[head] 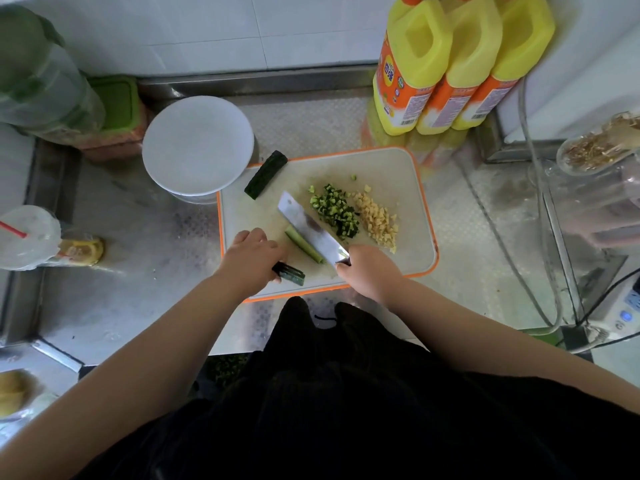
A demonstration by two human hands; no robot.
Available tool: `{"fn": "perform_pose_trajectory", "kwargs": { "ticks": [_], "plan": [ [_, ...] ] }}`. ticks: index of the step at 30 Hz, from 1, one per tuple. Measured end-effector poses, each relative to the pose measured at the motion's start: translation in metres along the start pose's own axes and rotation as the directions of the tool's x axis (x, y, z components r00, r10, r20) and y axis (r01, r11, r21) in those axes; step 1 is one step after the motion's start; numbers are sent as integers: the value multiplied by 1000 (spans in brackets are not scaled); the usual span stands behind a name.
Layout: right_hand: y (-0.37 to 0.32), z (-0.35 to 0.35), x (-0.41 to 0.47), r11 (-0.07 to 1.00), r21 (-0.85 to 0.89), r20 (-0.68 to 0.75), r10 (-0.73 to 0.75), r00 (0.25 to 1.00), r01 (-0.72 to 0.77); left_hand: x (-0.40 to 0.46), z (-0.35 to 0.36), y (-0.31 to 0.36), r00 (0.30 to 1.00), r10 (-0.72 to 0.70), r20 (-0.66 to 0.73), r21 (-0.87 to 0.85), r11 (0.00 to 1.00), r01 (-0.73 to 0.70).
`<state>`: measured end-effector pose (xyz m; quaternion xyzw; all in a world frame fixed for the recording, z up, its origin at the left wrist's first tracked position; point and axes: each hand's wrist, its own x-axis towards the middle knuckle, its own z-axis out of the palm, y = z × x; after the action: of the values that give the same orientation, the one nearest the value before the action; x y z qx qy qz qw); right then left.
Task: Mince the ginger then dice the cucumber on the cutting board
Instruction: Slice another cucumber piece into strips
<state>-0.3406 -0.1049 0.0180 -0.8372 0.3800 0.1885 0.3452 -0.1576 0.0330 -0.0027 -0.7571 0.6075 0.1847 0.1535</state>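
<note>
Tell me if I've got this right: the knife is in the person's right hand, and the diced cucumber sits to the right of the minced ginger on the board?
Not quite. The head view shows the diced cucumber lying to the left of the minced ginger, not the right. The rest holds: the right hand grips the knife, and both piles are on the board.

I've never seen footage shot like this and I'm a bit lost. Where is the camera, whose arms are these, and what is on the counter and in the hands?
There is no machine here. The one picture comes from a camera worn on a person's head, looking down at their own bare arms.

On the steel counter lies an orange-edged cutting board. On it sit a pile of diced cucumber, a pile of minced ginger, a cucumber strip and, at its far left corner, an uncut cucumber piece.

The right hand grips a knife. The left hand holds cucumber strips at the board's near edge.

Nearby are a white bowl and yellow bottles.
</note>
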Motion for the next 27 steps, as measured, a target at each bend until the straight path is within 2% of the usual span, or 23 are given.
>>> {"fn": "perform_pose_trajectory", "kwargs": {
  "ticks": [2, 4, 7, 12, 17, 20, 27],
  "plan": [
    [-7, 2, 3, 997, -64, 50, -33, 998, 36, -1, -1, -1, 998, 20, 68, 14, 1000, -21],
    [-13, 6, 7, 993, -105, 99, -42, 994, 52, -1, 1, 0, 997, 24, 74, -49, 999, -20],
    [-17, 7, 11, 988, -137, 130, -59, 990, 77, -5, 9, -1, 997, -19, -74, -189, 982, 4],
    [-16, 4, 14, 984, -148, 160, -74, 984, 98, -22, 24, 1, 968, -79, -239, -270, 963, 13],
    [-16, 7, 14, 972, -202, 166, -90, 982, 123, -24, 39, 6, 884, -102, -456, -309, 950, -50],
    [-17, 7, 14, 964, -229, 168, -99, 981, 136, -20, 45, 6, 842, -139, -521, -346, 936, -60],
    [-19, 8, 10, 954, -264, 162, -100, 982, 141, -19, 54, 7, 788, -126, -603, -292, 954, -70]
  ]
}}
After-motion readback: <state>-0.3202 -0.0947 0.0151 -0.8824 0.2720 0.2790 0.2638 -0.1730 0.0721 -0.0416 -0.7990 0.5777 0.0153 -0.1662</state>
